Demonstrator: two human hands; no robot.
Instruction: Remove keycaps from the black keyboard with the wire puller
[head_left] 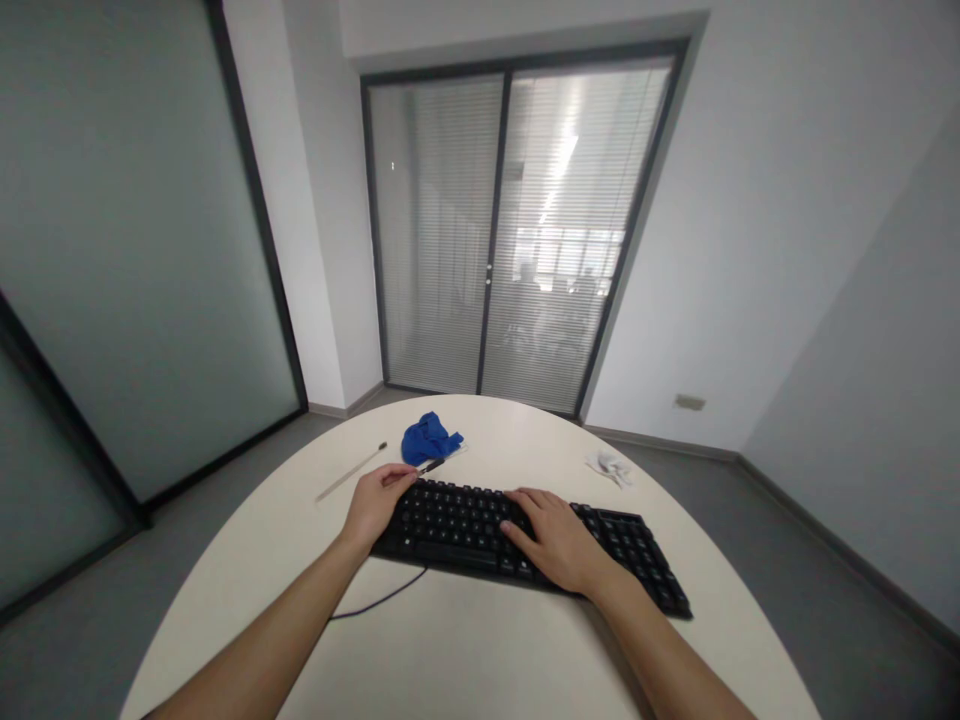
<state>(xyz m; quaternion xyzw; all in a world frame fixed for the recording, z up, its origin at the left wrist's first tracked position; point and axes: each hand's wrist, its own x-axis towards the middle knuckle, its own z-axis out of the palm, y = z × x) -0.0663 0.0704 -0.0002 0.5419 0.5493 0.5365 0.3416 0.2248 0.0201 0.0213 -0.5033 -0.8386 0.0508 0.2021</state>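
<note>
A black keyboard [457, 530] lies slightly angled across the pale round table. My left hand [379, 503] is over its upper left corner, thumb and fingertips pinched together. From that pinch a slim dark-ended tool [431, 466] points toward the blue cloth; its exact kind is too small to make out. My right hand [555, 535] rests palm down on the right part of the keys, fingers stretched out and thumb apart, covering some keys. Just beyond the left fingertips sits the crumpled blue cloth [429, 438].
Left of the cloth lies a thin stick [351, 472] with a dark tip. A crumpled white tissue [611, 467] is near the table's right edge. The keyboard's cable [382, 602] curves under my left forearm. Behind the table [480, 410] stand glass panels with blinds [442, 240].
</note>
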